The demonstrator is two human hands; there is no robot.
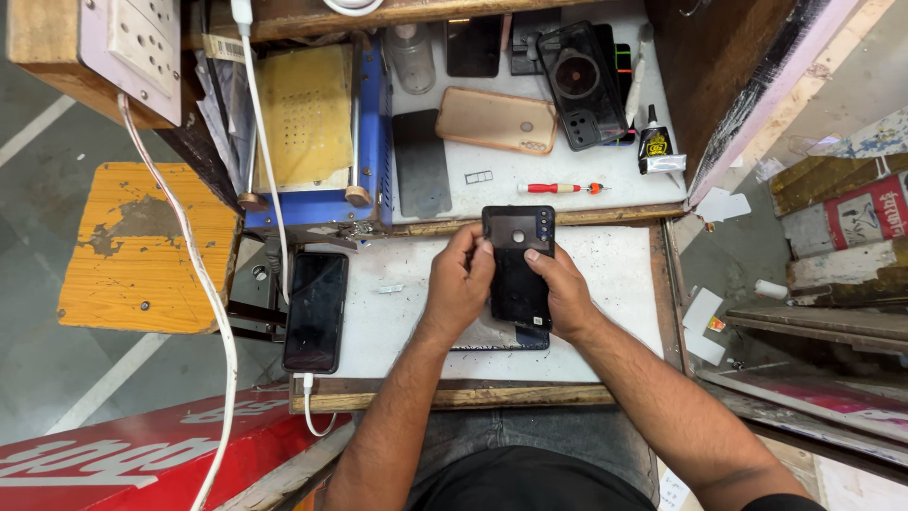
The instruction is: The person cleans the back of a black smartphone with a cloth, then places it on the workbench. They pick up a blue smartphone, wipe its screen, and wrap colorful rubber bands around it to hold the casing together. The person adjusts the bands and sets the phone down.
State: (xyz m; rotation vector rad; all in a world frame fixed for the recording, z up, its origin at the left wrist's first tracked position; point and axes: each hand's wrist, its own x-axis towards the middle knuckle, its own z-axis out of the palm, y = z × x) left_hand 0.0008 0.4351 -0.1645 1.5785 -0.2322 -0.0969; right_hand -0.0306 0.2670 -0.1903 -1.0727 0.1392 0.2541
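Both my hands were on the black phone (517, 260), back side up, camera cluster toward the far edge of the white worktop (619, 274). Left hand (458, 289) gripped its left side, fingers curled over the upper left corner. Right hand (562, 290) clamped the right side, thumb lying across the back just below the camera. The phone sat near the middle of the worktop, close to the far edge; its lower end lay over a dark mat (501, 338) by the near edge. Whether it rested flat or was slightly lifted, I could not tell.

At the left edge of the worktop lay a second phone (315, 310), screen up and dark, with a white cable (307, 397) plugged into its near end.

On the raised shelf (605, 170) beyond: a red-handled screwdriver (558, 188) near its front edge, a tan phone case (497, 120) toward the middle, a clear-backed black case (579, 83) at the back, a small glue tube (654, 147) at the right edge, and a dark glass panel (421, 163) left of the tan case. A blue machine with a yellowed plate (317, 132) stood at the shelf's left end.
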